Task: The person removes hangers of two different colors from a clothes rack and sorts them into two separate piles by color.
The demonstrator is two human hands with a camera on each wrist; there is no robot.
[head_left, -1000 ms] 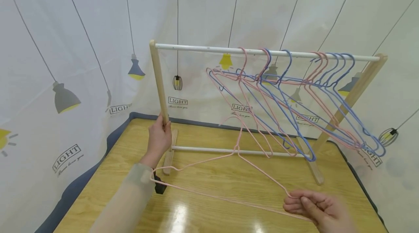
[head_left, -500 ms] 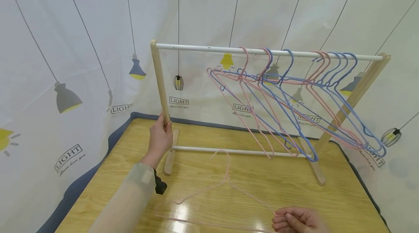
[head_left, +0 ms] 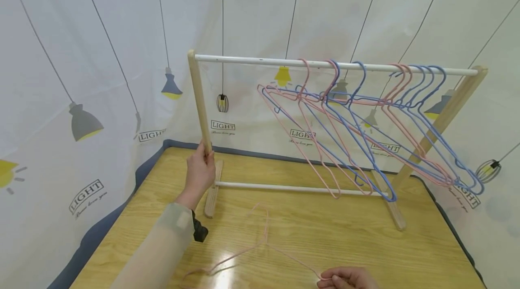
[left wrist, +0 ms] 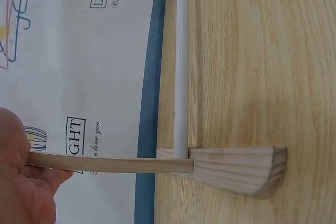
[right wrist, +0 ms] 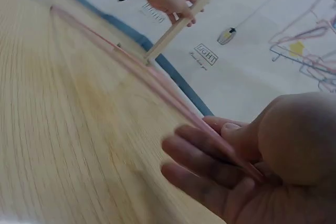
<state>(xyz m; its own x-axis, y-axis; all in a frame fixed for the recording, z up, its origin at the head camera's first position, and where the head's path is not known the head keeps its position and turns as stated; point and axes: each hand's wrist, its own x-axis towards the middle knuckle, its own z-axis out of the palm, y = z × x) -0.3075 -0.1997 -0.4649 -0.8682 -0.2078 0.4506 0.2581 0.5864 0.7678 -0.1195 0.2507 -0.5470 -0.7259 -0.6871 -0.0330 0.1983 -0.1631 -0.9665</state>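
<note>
Low in the frame, the right hand [head_left: 345,279] pinches a thin pink wire hanger [head_left: 260,246] over the glossy wooden worktop [head_left: 325,235]; centre-left, the left hand [head_left: 200,172] grips the rack's round wooden post [head_left: 199,99].

Our left hand [head_left: 200,172] is up and reaching forward, with the fingers curled tight around something thin. Our left arm is stretched out in a light sleeve. Our right hand [head_left: 345,279] is low and close to us, with fingertips [right wrist: 226,129] pinching together.
</note>
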